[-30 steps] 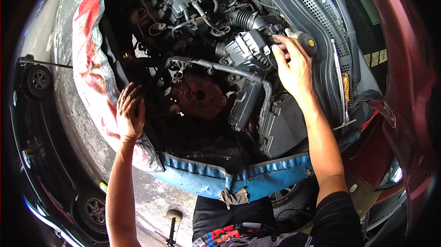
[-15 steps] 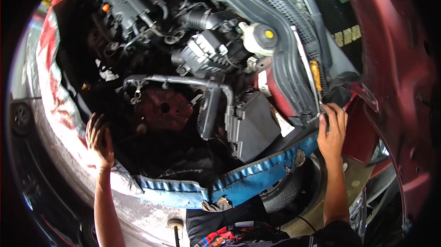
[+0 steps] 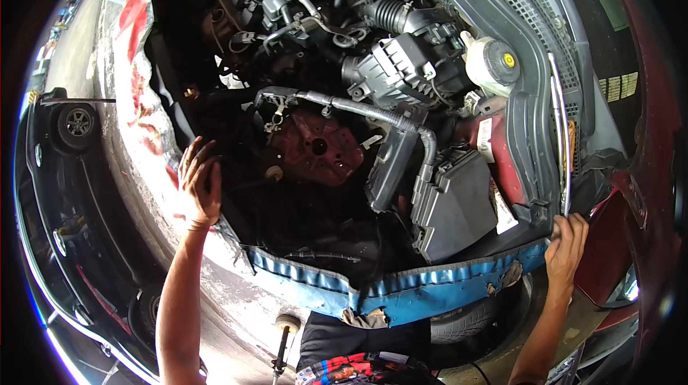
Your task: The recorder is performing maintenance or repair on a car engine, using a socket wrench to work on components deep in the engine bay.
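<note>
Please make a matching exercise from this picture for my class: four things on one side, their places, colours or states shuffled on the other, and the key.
Column one:
1. left hand
2. right hand
3. near-side cover
4. fluid reservoir

Column two:
A. pale, under a dark cap with a yellow mark
B. fingers curled at the lower end of a long metal bar
C. blue, torn in places
D. fingers spread, beside the red-and-white cover

Right pairs: 1-D, 2-B, 3-C, 4-A.

The right hand (image 3: 566, 247) hides the lower end of the metal rod (image 3: 557, 107), which partly covers an orange tool (image 3: 572, 136).
</note>
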`<state>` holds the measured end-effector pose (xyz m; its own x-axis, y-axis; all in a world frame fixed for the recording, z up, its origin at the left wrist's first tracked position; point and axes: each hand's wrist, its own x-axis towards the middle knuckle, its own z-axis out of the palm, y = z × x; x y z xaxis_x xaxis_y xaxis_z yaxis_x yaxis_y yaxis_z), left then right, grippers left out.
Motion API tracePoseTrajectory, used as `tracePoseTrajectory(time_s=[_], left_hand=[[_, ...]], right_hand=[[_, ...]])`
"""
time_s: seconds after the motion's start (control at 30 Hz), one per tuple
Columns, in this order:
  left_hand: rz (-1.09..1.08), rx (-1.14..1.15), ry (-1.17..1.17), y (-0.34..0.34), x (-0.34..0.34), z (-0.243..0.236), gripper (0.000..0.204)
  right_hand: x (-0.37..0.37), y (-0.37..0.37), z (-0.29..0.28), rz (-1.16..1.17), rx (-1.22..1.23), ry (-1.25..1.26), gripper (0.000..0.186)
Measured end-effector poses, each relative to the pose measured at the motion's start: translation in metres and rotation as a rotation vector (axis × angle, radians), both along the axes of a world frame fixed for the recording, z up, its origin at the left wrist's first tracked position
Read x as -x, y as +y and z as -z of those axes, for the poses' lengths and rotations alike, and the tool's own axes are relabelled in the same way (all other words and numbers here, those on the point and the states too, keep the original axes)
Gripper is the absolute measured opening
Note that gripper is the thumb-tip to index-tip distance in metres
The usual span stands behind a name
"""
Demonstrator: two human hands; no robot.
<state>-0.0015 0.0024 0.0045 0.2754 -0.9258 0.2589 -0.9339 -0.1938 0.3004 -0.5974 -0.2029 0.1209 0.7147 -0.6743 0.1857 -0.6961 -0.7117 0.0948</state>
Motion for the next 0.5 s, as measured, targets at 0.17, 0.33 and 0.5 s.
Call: tracePoseTrajectory(time_s=[0.17, 0.33, 0.5], left_hand=[[0.001, -0.026, 0.015, -0.001, 0.003, 0.001, 0.017], [0.005, -0.023, 0.018, -0.003, 0.002, -0.002, 0.018], [0.010, -0.017, 0.041, -0.002, 0.002, 0.003, 0.019]], right_hand=[[-0.034, 0.008, -0.007, 0.646, -0.058, -0.519, 0.026], [-0.041, 0.015, -0.033, 0.243, -0.151, -0.827, 0.033], [-0.141, 0.006, -0.065, -0.182, -0.422, -0.486, 0.027]])
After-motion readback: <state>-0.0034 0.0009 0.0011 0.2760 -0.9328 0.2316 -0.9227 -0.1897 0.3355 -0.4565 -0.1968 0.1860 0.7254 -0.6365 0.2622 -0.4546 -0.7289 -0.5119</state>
